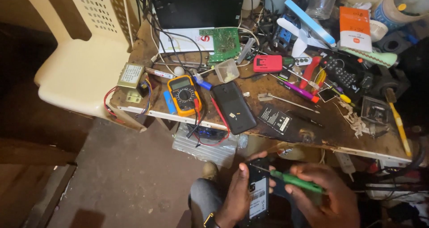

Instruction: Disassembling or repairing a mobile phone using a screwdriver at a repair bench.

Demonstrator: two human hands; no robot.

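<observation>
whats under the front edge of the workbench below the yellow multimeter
A clear plastic bundle sits under the scarred wooden workbench, with the yellow multimeter's red and black leads dangling over it. Its contents and anything farther back are hidden.

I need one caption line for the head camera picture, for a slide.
Left hand holds an opened phone while right hand applies a green screwdriver, below a cluttered workbench.

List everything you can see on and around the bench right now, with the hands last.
multimeter: 1, yellow, bench front left
transformer: 1, grey, bench left corner
circuit board: 1, green, bench rear
phone back cover: 1, black, bench front centre
battery: 1, black, right of cover
charger block: 1, red, bench centre
plastic chair: 1, cream, left of bench
phone: 1, black, opened, in left hand
screwdriver: 1, green, in right hand
left hand: grip on phone
right hand: grip on screwdriver
</observation>
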